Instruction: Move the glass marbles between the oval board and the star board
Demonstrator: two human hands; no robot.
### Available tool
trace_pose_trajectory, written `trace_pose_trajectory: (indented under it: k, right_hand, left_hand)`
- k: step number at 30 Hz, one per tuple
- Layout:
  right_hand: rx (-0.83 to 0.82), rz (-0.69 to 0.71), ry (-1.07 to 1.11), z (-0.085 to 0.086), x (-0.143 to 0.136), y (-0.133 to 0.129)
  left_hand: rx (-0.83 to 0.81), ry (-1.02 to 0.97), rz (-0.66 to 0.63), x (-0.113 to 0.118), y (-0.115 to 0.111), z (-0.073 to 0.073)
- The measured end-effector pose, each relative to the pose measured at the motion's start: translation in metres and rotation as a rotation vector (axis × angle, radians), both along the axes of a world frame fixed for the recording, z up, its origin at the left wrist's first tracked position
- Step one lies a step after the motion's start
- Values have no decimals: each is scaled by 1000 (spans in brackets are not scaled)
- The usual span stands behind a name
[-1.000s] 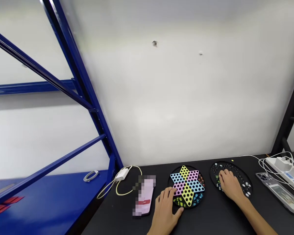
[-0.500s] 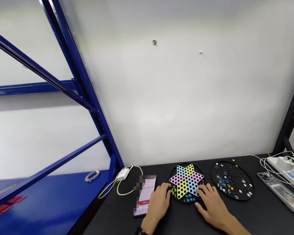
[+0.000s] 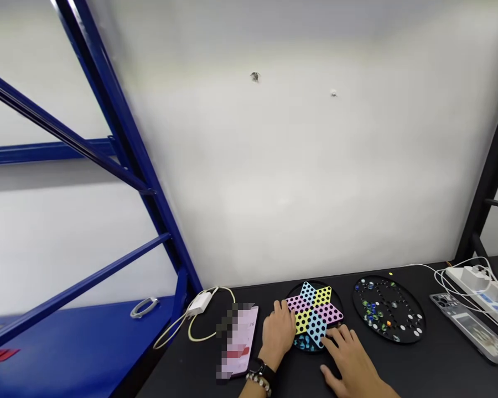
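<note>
A star-shaped Chinese checkers board (image 3: 314, 309) with pink, yellow and blue points full of holes lies on a round black tray (image 3: 339, 297). Blue marbles (image 3: 305, 344) show in the tray beneath the star's near side. At the star's left edge, my left hand (image 3: 279, 329) has its fingers curled over the pink point. My right hand (image 3: 348, 354) is at the near right, its fingertips at the blue point's tip and its thumb held apart over the table. The left fingertips are partly hidden.
Right of the star, another round black tray (image 3: 415, 296) carries loose marbles and white pieces. A phone (image 3: 243, 337) with a timer lies at the left, near a white adapter (image 3: 200, 303). Farther right are a grey phone (image 3: 473, 329) and a power strip (image 3: 481, 290). Blue shelving (image 3: 149, 182) stands left.
The star has turned clockwise on its tray, its near blue point swinging left. My left hand has moved up onto the pink point; the right hand has followed the blue tip. The view has shifted slightly.
</note>
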State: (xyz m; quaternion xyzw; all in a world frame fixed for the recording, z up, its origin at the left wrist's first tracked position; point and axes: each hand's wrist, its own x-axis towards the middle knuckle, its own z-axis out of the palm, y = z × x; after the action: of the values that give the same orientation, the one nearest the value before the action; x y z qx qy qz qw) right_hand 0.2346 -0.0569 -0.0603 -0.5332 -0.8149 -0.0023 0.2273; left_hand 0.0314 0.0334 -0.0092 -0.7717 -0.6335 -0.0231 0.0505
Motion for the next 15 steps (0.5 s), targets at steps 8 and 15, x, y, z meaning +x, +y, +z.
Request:
trace_pose_trajectory:
  k: [8, 15]
  right_hand:
    - [-39, -17, 50, 1, 0, -3]
    - [-60, -29, 135, 10, -1, -5]
  left_hand:
    - [-72, -41, -32, -7, 2, -10]
    - [-109, -154, 51, -12, -4, -5]
